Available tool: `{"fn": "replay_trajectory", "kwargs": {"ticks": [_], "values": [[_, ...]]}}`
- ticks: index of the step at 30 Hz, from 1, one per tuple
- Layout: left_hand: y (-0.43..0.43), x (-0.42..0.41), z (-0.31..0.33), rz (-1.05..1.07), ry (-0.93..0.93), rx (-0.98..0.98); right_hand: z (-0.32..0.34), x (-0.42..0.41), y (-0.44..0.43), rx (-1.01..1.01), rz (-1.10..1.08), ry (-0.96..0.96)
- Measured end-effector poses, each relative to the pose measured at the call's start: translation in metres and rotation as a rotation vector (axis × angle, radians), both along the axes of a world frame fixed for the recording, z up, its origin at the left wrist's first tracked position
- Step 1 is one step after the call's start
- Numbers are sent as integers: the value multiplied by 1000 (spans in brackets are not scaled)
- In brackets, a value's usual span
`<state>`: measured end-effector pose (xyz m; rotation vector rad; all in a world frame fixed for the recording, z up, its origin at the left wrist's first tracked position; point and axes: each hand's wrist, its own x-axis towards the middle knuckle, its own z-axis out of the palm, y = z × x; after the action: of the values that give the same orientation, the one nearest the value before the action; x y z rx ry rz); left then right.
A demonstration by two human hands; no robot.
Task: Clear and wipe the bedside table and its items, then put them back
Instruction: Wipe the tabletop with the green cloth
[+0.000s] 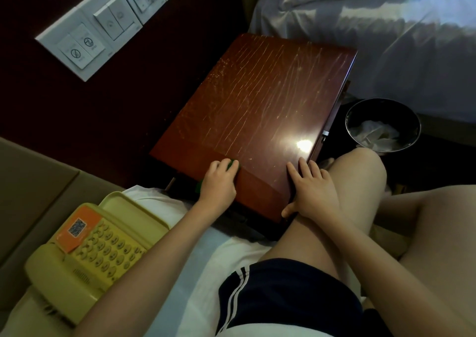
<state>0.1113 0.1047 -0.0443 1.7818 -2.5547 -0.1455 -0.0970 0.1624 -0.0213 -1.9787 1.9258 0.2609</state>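
The bedside table [257, 99] has a bare reddish-brown wooden top streaked with wet wipe marks. My left hand [217, 182] presses a green cloth [231, 163] onto the table's near left edge; most of the cloth is hidden under the hand. My right hand [313, 188] lies flat with fingers spread on the table's near right corner, holding nothing. A yellowed desk telephone [95, 251] with an orange QR sticker lies on the white bed sheet at lower left, off the table.
A metal waste bin [382, 126] with crumpled paper stands right of the table. A second bed with a white duvet [386, 27] lies beyond. Wall switch panels [103, 19] sit above the table. My bare knees are close to the table's near edge.
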Motion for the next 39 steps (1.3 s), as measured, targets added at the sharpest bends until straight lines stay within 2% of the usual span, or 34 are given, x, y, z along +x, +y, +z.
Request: {"fn": "replay_trajectory", "kwargs": {"ticks": [8,13,16,21,26,32,39], "values": [[45,-24,-7,-216,44,13,-1,0,2,-12,-15,8],[35,-7,-2,-381,29,52,-1,0,2,-15,-38,7],[13,5,4,-278,-3,52,0,0,3,-18,-38,4],[-28,36,6,74,-64,35,0,0,4,-21,-39,2],[-34,45,4,392,-33,41,1,1,3,-12,-36,5],[-31,28,2,482,84,50,0,1,2,-8,-38,4],[-14,6,-4,362,43,12,-1,1,1,-19,-31,11]]}}
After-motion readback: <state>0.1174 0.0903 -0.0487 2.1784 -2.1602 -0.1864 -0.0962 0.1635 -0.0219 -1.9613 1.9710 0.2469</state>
